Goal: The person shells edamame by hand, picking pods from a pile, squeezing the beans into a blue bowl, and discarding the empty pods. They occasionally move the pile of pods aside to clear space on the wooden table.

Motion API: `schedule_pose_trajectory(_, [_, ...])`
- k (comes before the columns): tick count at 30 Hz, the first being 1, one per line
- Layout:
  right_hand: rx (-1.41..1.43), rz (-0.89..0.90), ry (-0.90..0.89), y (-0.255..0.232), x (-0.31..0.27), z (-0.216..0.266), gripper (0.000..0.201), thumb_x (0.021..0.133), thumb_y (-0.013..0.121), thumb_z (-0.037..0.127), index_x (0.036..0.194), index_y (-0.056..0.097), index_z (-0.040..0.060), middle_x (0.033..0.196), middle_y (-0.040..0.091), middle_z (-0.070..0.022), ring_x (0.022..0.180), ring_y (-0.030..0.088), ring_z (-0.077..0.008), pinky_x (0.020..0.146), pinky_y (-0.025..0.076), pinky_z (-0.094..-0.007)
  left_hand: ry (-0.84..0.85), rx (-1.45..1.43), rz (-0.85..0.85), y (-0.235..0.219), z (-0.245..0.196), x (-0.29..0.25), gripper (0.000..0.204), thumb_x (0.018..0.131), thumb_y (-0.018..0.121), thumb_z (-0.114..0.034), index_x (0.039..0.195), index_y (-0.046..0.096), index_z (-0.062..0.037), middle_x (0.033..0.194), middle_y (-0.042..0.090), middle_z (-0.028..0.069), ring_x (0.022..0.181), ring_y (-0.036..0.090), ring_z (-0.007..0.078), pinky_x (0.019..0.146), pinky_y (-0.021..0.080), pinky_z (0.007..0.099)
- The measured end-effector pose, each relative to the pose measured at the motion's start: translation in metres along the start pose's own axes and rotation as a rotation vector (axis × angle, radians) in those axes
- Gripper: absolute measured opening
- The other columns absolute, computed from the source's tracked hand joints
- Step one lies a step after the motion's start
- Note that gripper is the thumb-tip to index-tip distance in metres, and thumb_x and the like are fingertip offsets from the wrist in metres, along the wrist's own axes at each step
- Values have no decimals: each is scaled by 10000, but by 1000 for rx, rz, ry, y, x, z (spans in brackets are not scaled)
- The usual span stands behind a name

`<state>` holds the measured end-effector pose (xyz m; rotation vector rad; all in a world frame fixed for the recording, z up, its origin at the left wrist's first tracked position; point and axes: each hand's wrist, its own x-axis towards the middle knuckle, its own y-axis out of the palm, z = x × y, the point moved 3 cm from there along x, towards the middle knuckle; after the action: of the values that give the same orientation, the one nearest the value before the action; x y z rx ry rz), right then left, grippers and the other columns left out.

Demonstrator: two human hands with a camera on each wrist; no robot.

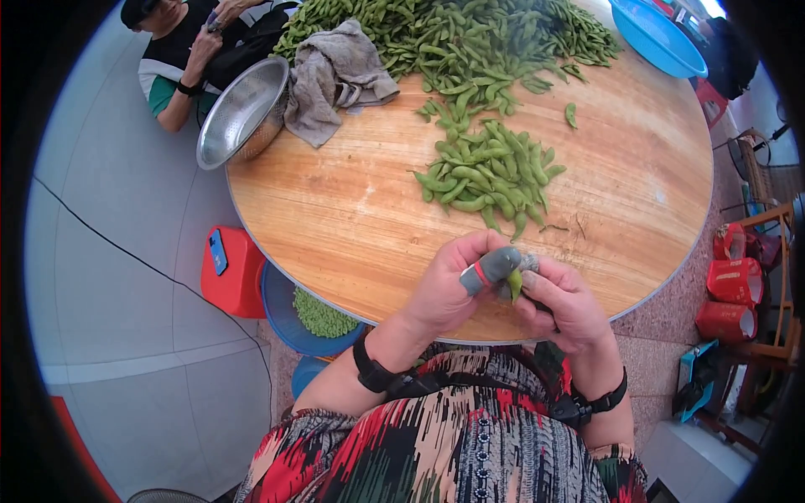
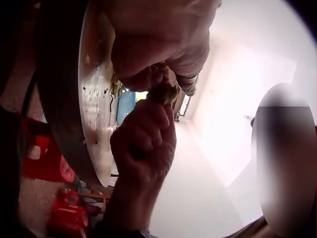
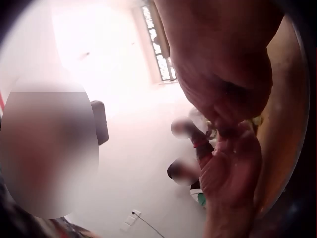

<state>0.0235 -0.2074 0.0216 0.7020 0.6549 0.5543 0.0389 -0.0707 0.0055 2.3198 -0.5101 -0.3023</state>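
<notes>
Close over the near edge of the round wooden table, a green soybean pod is pinched between both hands. My left hand grips it from the left, its thumb wrapped in a grey cover with a red band. From the right, my right hand pinches the pod with thumb and curled fingers. Just beyond the hands lies a small heap of pods. In both wrist views the hands meet fingertip to fingertip, and the pod is mostly hidden by fingers.
A large pod pile covers the table's far side. At the far left are a metal colander and a grey cloth; a blue basin sits far right. Below left, a blue tub holds shelled beans beside a red stool. Another person sits beyond.
</notes>
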Motion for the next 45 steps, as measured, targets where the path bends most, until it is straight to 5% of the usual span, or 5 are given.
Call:
schedule_pose_trajectory(5, [-1206,-441,-553,-7,4,12,137,893,503,153,802,552,62,616,504,35,468,374,-17,417,275,-170,99,465,-184,-2,3,5,159,815,638,-124,911,528,-61,835,536,-30,699,491,33,600,392,162])
schedule_pose_trajectory(12, [-290,-275,-188,-6,14,11,182,902,487,176,809,541,29,587,476,44,490,405,-51,437,318,-212,168,419,-302,-5,-5,-7,157,840,564,-53,996,564,-31,835,553,-32,704,494,21,616,404,153])
schedule_pose_trajectory(20, [-1825,-765,-541,2,27,27,159,801,594,163,806,529,18,688,588,-205,657,591,-358,575,463,-423,-64,539,-197,-17,-15,-22,266,840,504,-2,1081,608,-44,893,564,-24,798,504,52,677,390,161])
schedule_pose_trajectory(35, [-747,-443,-293,-13,4,16,142,787,597,156,783,569,16,602,513,16,522,453,-54,448,340,-223,492,1307,-42,14,-17,-16,355,752,665,-67,1102,602,-74,743,544,14,663,514,103,583,399,214])
schedule_pose_trajectory(45, [-548,-274,-293,3,-4,5,190,943,403,184,890,515,41,696,494,26,606,432,-35,519,352,-181,24,47,-232,-8,2,0,98,829,609,-105,902,624,-42,785,598,-17,639,476,16,541,364,155])
